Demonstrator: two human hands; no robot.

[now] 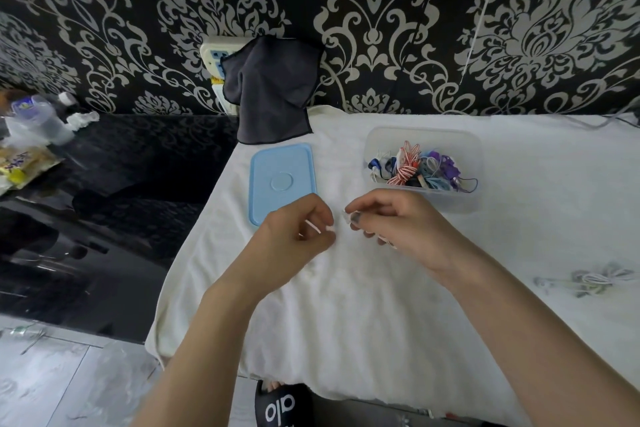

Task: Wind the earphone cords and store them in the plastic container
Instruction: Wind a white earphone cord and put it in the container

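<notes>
Left hand (pixel 298 229) curled, fingertips pinching a short stretch of thin white earphone cord (pixel 317 226) that shows between thumb and fingers; right hand (pixel 391 222) curled too, thumb and forefinger nipping a small white piece, probably the same cord's end, though too small and pale against the cloth to tell for sure; more white cord just visible under the right hand's lower fingers; both hands close together, nearly meeting, held just above the white towel (pixel 346 305) at its middle.

Beyond the right hand, on the far right of the towel, a clear plastic container (pixel 375 139), open, lidless, holding a heap of wound earphones (pixel 419 167): red-and-white striped, blue, purple, pale ones, all inside its walls; just left of it and apart, a light blue lid (pixel 282 163) lying flat on the towel, its near corner hidden behind the left hand.

Off to the right, well apart from the hands, another bundle of white cord (pixel 595 278) lying on the towel.

At the far edge, a dark grey cloth (pixel 273 91) draped over a white power strip (pixel 216 56) against black-and-silver patterned wallpaper; to the left, a glossy black surface with a plastic bottle (pixel 34 118) and a yellow snack packet (pixel 20 163).
</notes>
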